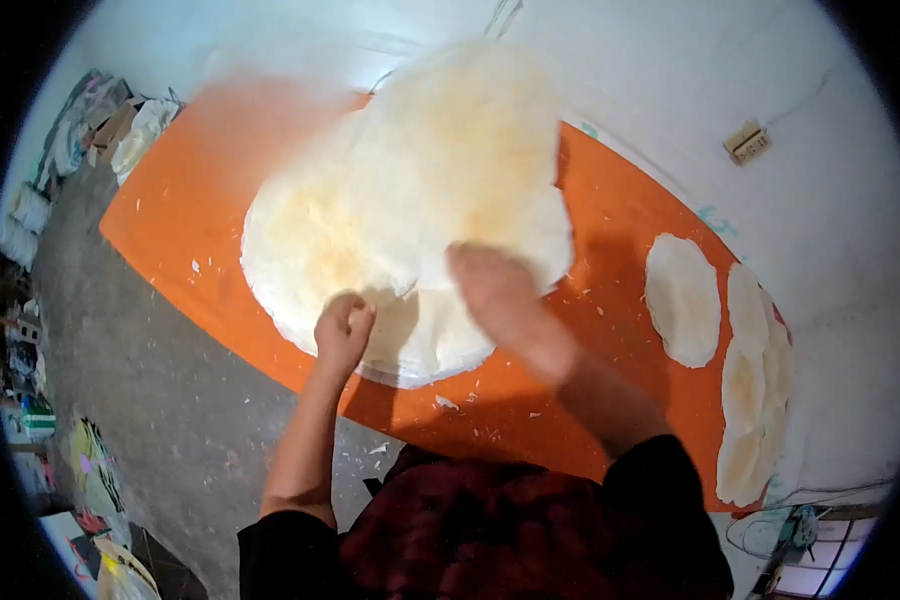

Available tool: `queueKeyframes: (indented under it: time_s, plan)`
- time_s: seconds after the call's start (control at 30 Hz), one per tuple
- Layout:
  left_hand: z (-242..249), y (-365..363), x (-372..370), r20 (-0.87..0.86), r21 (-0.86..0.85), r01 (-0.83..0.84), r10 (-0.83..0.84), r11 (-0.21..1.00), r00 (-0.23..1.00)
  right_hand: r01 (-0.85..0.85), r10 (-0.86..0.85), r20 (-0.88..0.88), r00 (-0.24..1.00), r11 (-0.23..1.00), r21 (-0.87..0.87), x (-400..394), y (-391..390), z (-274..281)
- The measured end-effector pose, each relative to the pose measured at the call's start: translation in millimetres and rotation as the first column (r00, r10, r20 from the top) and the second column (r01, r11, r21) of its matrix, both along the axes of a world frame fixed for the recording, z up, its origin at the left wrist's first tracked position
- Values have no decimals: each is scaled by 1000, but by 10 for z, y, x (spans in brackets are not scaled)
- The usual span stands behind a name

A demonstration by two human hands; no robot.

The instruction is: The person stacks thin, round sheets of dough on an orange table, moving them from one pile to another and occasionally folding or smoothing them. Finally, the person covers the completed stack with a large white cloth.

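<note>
Large, thin, pale flatbreads [320,235] with golden-brown patches lie overlapping on an orange table [610,400]. An upper sheet [480,120] reaches over the far side, its far part blurred as if moving. My left hand [345,328] is closed, fingers curled, over the near left edge of the flatbreads; whether anything is pinched in it is hidden. Over the near right part of the sheets is my right hand [495,288], smeared by motion, so its fingers and any hold on the sheet do not show clearly.
A single smaller flatbread [682,300] lies to the right, beside a row of overlapping ones [745,400] at the table's right end. Crumbs and flakes [447,403] dot the surface. A wall with a socket [747,143] stands behind; bags and clutter [85,125] line the left.
</note>
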State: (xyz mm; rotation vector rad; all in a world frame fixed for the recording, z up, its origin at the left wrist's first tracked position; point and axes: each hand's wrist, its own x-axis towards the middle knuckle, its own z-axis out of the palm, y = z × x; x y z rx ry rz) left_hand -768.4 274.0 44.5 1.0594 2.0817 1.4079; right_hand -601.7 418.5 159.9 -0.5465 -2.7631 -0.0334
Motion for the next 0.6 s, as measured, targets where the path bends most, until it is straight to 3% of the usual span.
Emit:
queueKeyframes:
  time_s: [0.03, 0.07, 0.1, 0.13, 0.17, 0.2, 0.23, 0.33, 0.37, 0.43, 0.47, 0.5, 0.53, 0.57, 0.6]
  plan:
    - [32, -169, 130, 289, -50, 38, -22, 998, 957, -30, 30, 41, 999, 999, -15, -63, -122, -305]
    - [-79, -319, 281, 437, -2, 109, -97, 994, 894, -56, 58, 81, 995, 998, -31, -82, -240, -586]
    - [-211, -450, 469, 434, 1, 196, -177, 981, 883, -77, 92, 172, 981, 993, -91, -63, -316, -917]
    - [-76, -555, 643, 222, -79, 323, -299, 943, 928, -92, 130, 257, 958, 984, -153, -31, -353, -1169]
    - [14, -618, 820, 387, -21, 357, -322, 934, 864, -105, 127, 205, 970, 988, -115, 12, -375, -1293]
    - [-196, -689, 956, 374, -28, 373, -336, 927, 864, -113, 124, 152, 981, 991, -78, 67, -400, -1383]
    - [-209, -714, 1069, 415, -33, 403, -354, 915, 838, -117, 120, 98, 988, 992, -39, 101, -429, -1385]
    - [-142, -664, 1322, 434, -24, 455, -401, 890, 807, -45, 126, 275, 953, 958, -283, 122, -430, -1209]
    - [-114, -619, 1411, 427, -13, 480, -429, 877, 796, -34, 123, 293, 948, 956, -292, 121, -441, -1224]
    - [-135, -529, 1520, 362, -17, 541, -499, 841, 787, -84, 125, 165, 978, 968, -235, 185, -494, -1262]
    - [-151, -469, 1579, 330, -11, 579, -544, 815, 772, 10, 157, 338, 928, 896, -444, 210, -495, -1040]
    - [-115, -404, 1633, 332, -1, 617, -581, 787, 743, -43, 207, 278, 938, 866, -498, 313, -477, -1085]
    - [-43, -349, 1738, 424, -28, 602, -536, 798, 730, -136, 129, -42, 991, 945, -299, 492, -540, -1323]
    - [-130, -301, 1802, 394, -7, 628, -575, 778, 717, -126, 89, -179, 980, 971, -203, 641, -544, -1309]
    - [-219, -265, 1860, 361, 10, 647, -606, 763, 709, -45, 9, -123, 992, 955, -295, 847, -440, -1190]
